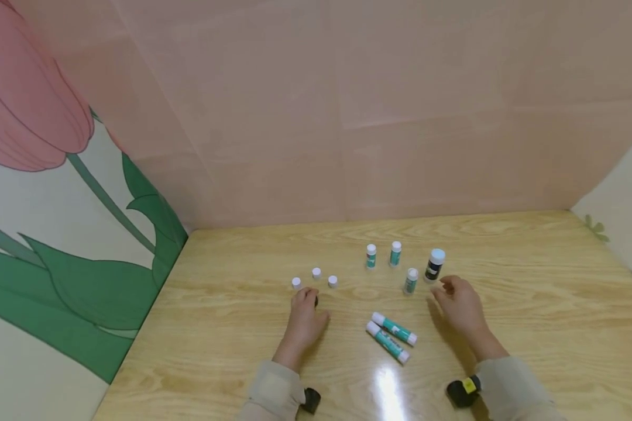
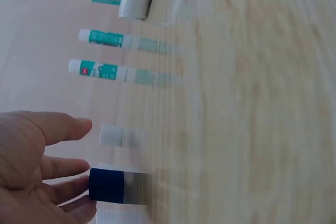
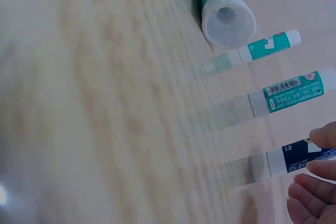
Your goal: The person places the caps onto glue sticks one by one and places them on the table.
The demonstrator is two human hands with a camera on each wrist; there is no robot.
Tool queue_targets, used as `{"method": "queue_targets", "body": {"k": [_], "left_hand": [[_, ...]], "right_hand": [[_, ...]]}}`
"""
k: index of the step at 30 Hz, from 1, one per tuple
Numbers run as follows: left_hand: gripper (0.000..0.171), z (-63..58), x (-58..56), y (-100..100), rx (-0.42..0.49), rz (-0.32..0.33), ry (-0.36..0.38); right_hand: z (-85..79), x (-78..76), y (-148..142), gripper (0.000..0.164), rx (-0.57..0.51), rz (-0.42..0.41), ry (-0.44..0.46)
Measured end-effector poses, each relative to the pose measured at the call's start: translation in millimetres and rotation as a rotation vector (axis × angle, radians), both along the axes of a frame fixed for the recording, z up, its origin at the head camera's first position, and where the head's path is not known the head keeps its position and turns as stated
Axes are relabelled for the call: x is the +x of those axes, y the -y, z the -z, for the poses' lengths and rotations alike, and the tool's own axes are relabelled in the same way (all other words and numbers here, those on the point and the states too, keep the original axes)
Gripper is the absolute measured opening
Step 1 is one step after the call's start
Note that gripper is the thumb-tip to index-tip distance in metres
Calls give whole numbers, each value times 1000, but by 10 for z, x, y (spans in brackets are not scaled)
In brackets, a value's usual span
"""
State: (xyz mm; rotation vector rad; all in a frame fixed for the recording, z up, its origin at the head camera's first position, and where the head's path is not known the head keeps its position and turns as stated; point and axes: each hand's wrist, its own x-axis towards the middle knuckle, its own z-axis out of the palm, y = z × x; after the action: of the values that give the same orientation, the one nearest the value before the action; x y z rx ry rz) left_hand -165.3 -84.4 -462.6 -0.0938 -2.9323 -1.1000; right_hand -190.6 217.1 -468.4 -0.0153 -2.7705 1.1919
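My left hand [image 1: 304, 318] reaches over the table at a dark blue cap [image 2: 106, 185], which stands upright. Its fingertips are right at the cap, while the thumb is spread away from it. Three small white caps, one of them [image 1: 333, 282] to the right, stand just beyond this hand. On the other side, my right hand [image 1: 459, 307] is beside an upright navy glue stick [image 1: 434, 266]. Its thumb and forefinger, loosely bent and apart, overlap the navy label in the right wrist view. Smaller teal glue sticks stand nearby, the closest one [image 1: 411, 281] to the left of the navy stick.
Two more teal sticks, one [image 1: 371, 256] and another [image 1: 395, 254], stand farther back. Between the hands two capped teal glue sticks, the upper [image 1: 395, 328] and the lower [image 1: 387, 343], lie side by side on the wooden table [image 1: 216, 351]. A pinkish cloth [image 1: 347, 117] hangs behind.
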Motion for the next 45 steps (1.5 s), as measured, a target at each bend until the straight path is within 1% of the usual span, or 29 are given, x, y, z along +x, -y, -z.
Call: {"method": "queue_targets", "body": {"k": [4,7,13,19,23,27,31,34,36,41,45], "left_hand": [[40,-3,-8,-5,-17,-20,-36],[36,-4,-8,-5,-23,-30,-50],[32,-4,-2,-1,-36,-38,-55],[27,17,6,19,-61,-25,-54],[26,29,17,19,-64,-21,-49],[25,22,28,7,-67,-35,-43],[23,10,40,-2,-73,-53,-38],[22,3,54,-6,-74,-59,-40],[22,3,62,-5,-75,-59,-45],[22,17,71,8,-70,-52,-58],[22,29,69,20,-67,-51,-54]], "right_hand": [[-2,-27,-10,39,-4,11,25],[-2,-50,-18,42,-4,8,34],[-3,-95,-18,45,-12,-1,27],[12,-140,-14,47,-30,8,28],[48,-187,-18,48,-38,17,5],[76,-226,-26,47,-32,17,-46],[59,-251,-27,46,-32,13,-76],[40,-275,-27,44,-37,10,-83],[28,-292,-25,45,-44,9,-76],[17,-326,-31,48,-66,5,-26],[21,-349,-24,44,-79,3,-29]]}}
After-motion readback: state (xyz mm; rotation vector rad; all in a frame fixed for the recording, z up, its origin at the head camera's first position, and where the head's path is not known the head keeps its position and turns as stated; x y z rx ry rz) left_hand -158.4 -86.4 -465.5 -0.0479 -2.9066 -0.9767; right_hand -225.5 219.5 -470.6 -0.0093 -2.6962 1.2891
